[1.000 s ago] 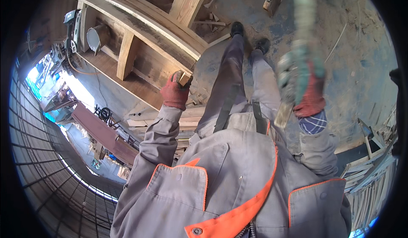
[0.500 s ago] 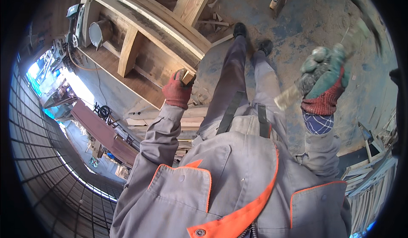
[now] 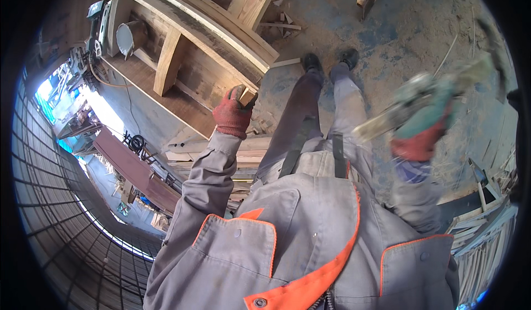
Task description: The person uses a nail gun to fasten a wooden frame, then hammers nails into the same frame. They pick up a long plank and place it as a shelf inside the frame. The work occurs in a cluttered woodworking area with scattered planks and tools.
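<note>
My left hand (image 3: 232, 113), in a red glove with dark fingers, is closed around a small pale piece of wood (image 3: 247, 96) at the near corner of a wooden bench (image 3: 182, 97). Out to the right, my right hand (image 3: 426, 119), in a green-and-red glove, is closed on a strip of wood (image 3: 381, 123). The strip sticks out from both sides of the fist, and motion smears both hand and wood. What the right palm covers is hidden.
Long boards (image 3: 210, 22) lie along the bench top, and a round metal pipe end (image 3: 126, 40) sits inside its frame. Stacked planks (image 3: 249, 145) stand by my left leg. Wood scraps (image 3: 285, 21) and sawdust litter the floor. Several thin slats (image 3: 481, 230) are piled at lower right.
My right hand has turned and moved slightly, the strip swinging with it. My left hand stays at the bench corner. My feet appear slightly lower in view.
</note>
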A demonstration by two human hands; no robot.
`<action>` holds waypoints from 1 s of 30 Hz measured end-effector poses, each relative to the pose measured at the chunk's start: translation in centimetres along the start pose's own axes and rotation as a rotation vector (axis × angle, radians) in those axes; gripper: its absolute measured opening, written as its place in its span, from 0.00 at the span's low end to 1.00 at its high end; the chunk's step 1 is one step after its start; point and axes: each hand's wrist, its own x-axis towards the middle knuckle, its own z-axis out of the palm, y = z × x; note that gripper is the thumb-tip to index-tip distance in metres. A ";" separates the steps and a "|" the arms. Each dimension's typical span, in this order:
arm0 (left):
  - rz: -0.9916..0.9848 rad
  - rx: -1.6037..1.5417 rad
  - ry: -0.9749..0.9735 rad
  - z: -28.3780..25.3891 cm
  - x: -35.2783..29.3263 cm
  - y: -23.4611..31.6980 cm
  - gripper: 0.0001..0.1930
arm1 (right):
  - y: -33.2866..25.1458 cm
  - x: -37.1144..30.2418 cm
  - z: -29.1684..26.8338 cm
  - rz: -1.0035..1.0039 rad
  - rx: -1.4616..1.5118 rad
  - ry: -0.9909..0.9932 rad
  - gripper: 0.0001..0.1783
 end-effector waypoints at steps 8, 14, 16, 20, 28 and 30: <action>0.010 0.002 0.005 0.0 -0.3 -0.6 0.25 | 4.1 -0.3 2.3 0.440 -0.737 0.246 0.27; 0.036 -0.073 0.044 0.6 -0.5 -1.2 0.25 | 3.5 -0.8 3.5 -0.059 -0.051 0.066 0.25; 0.030 -0.051 0.032 0.6 -0.5 -1.3 0.25 | 8.7 -2.9 3.5 0.138 -0.501 0.216 0.28; 0.051 -0.033 0.052 0.4 -0.9 -1.3 0.26 | 7.9 -2.0 3.8 0.439 -0.683 0.167 0.29; 0.045 -0.039 0.038 0.8 -1.0 -1.7 0.26 | 5.9 -1.7 5.5 -0.096 -0.639 0.246 0.20; 0.056 -0.024 0.032 0.8 -1.1 -1.9 0.26 | 10.1 -2.6 6.1 0.319 -1.040 0.169 0.26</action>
